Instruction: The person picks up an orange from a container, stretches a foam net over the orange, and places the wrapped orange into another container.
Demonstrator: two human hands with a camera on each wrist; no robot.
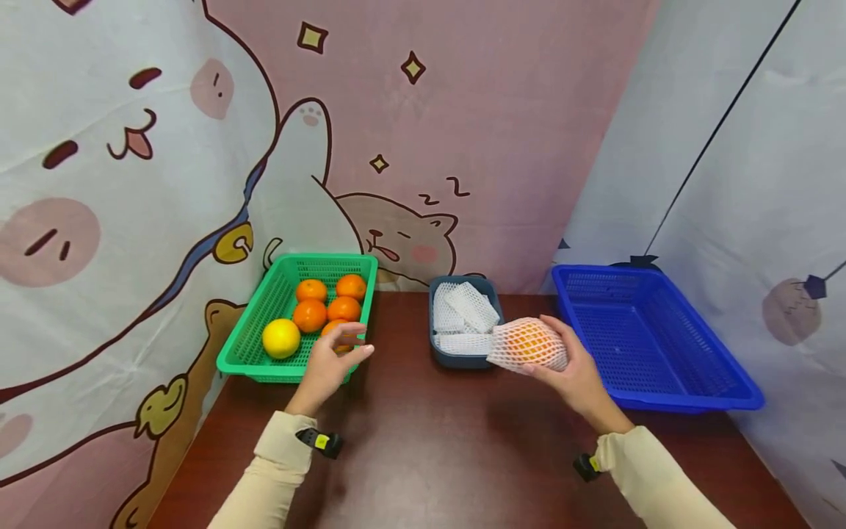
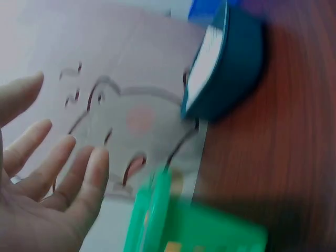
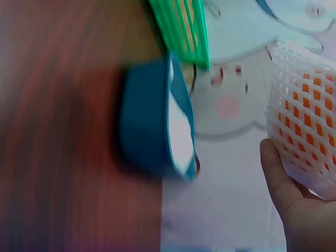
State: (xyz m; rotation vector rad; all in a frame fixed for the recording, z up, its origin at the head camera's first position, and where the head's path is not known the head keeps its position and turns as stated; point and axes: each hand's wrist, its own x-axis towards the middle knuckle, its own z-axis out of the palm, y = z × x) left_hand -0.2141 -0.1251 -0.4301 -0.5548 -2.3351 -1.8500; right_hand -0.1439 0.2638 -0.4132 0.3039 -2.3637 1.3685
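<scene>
My right hand (image 1: 573,371) grips an orange (image 1: 529,344) wrapped in a white foam net sleeve (image 3: 302,118), held above the table between the small bin and the blue basket. In the right wrist view the thumb presses on the net. My left hand (image 1: 330,361) hangs with loosely bent, parted fingers over the near right corner of the green basket (image 1: 228,364), holding nothing; its bare palm (image 2: 52,220) shows in the left wrist view. Several oranges (image 1: 309,316) and one yellow fruit (image 1: 280,339) lie in that basket, one orange partly hidden behind the left hand.
A small dark blue-grey bin (image 1: 465,361) with several white foam net sleeves (image 1: 472,307) stands at the middle back. On the right is a blue basket (image 1: 687,402). The dark red wooden table (image 1: 423,448) meets a cartoon-printed cloth (image 1: 502,147) at the back and sides.
</scene>
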